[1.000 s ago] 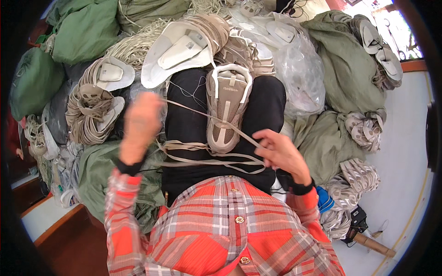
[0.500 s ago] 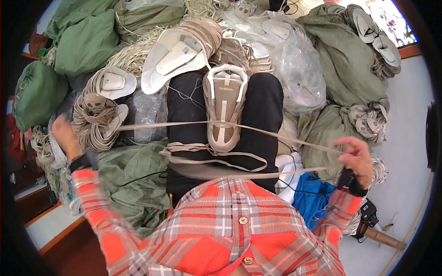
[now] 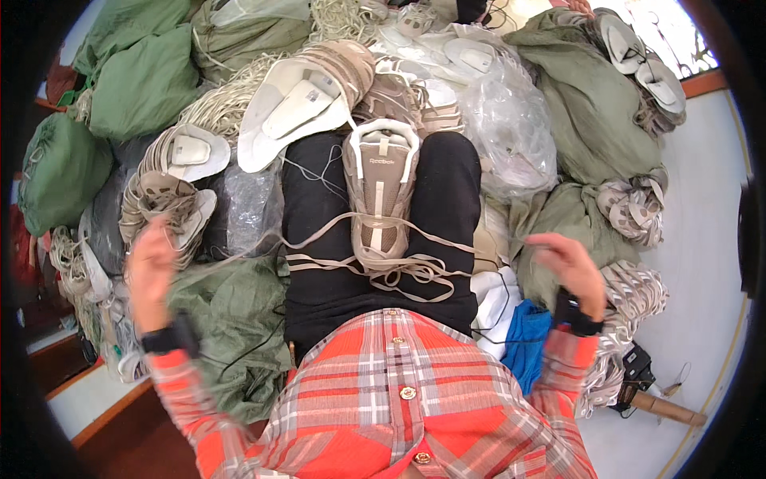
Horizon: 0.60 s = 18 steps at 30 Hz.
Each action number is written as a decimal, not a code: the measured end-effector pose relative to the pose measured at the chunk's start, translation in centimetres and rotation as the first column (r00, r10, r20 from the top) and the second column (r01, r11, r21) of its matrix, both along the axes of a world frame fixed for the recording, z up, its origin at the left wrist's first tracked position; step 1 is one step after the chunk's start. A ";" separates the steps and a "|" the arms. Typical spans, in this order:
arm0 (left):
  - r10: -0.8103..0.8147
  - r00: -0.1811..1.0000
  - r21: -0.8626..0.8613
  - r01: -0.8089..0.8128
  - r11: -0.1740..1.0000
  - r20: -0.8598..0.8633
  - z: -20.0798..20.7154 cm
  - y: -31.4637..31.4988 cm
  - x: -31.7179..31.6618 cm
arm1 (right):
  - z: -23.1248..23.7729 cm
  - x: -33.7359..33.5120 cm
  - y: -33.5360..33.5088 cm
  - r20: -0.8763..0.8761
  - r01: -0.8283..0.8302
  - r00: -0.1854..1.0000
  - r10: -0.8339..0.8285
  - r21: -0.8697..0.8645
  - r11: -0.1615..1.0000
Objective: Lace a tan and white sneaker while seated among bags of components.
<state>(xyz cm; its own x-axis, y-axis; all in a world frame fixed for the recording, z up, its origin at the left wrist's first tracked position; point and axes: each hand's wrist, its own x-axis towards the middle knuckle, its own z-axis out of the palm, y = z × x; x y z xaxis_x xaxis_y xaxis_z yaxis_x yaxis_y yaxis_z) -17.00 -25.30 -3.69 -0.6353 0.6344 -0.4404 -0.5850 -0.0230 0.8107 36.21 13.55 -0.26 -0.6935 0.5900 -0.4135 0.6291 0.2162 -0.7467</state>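
Observation:
A taupe shoe upper (image 3: 384, 191) with a cream collar lies between my knees, toe toward me. A long flat beige shoelace (image 3: 323, 229) crosses its front, and slack loops (image 3: 411, 275) lie over the toe and my lap. At the left, my left hand (image 3: 152, 267) is smeared by motion; one blurred stretch of lace leads to its closed fingers. On the other side, my right hand (image 3: 570, 270) has its fingertips pinched together around the other stretch of lace, just right of my knee. The exact grip of both hands is softened by blur.
Nested stacks of shoe uppers (image 3: 187, 152) lie left, with a larger stack (image 3: 279, 96) ahead. Bundled laces (image 3: 231, 92), green sacks (image 3: 148, 88) and a clear plastic bag (image 3: 511, 132) surround my legs. A blue cloth (image 3: 527, 335) and a wooden-handled tool (image 3: 658, 407) are at right.
My left hand has come inward and slightly nearer my body; my right hand has moved inward too. The lace, stretched straight before, now sags, and its loops have gathered near the toe.

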 end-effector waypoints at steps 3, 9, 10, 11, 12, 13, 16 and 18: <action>-0.377 0.926 0.113 0.378 0.919 -0.030 3.0 15.9 15.5 | 1.1 -10.1 -4.5 -0.265 -0.166 0.953 0.146 -0.053 0.985; -0.504 0.800 0.026 0.541 0.841 -0.326 2.5 24.5 25.6 | 4.2 -14.6 -5.3 -0.382 0.040 0.914 -0.138 -0.254 0.967; -0.538 0.744 -0.080 0.556 0.827 -0.396 2.6 23.9 25.0 | 4.5 -13.6 -4.6 -0.364 -0.027 0.920 -0.143 -0.425 0.905; -0.474 0.714 -0.132 0.480 0.867 -0.516 1.7 23.3 24.5 | 4.7 -12.0 -3.8 -0.385 -0.084 0.903 -0.190 -0.592 0.801; -0.416 0.606 -0.192 0.400 0.896 -0.678 1.0 22.6 23.8 | 2.7 -9.9 -3.1 -0.579 -0.246 0.768 -0.273 -0.661 0.709; -0.465 0.566 -0.320 0.341 0.884 -0.680 0.4 22.1 23.0 | 2.1 -9.3 -3.6 -0.682 -0.339 0.561 -0.470 -0.707 0.621; -0.474 0.469 -0.416 0.228 0.880 -0.745 -1.9 20.1 22.0 | -0.8 -9.1 -3.3 -0.707 -0.588 0.130 -0.695 -0.619 0.521; -0.510 0.458 -0.482 0.187 0.856 -0.728 -2.7 18.7 21.9 | 0.0 -9.5 -3.6 -0.424 -0.596 0.035 -0.905 -0.736 0.322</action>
<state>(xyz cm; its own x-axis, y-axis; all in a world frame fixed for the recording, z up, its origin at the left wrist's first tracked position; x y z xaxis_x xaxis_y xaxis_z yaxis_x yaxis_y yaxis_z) 4.91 -6.65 -6.36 -0.5553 0.8296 -0.0583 0.4320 0.3477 0.8322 26.71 9.97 -0.22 -0.7078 0.7020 0.0786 -0.7056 -0.7079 -0.0313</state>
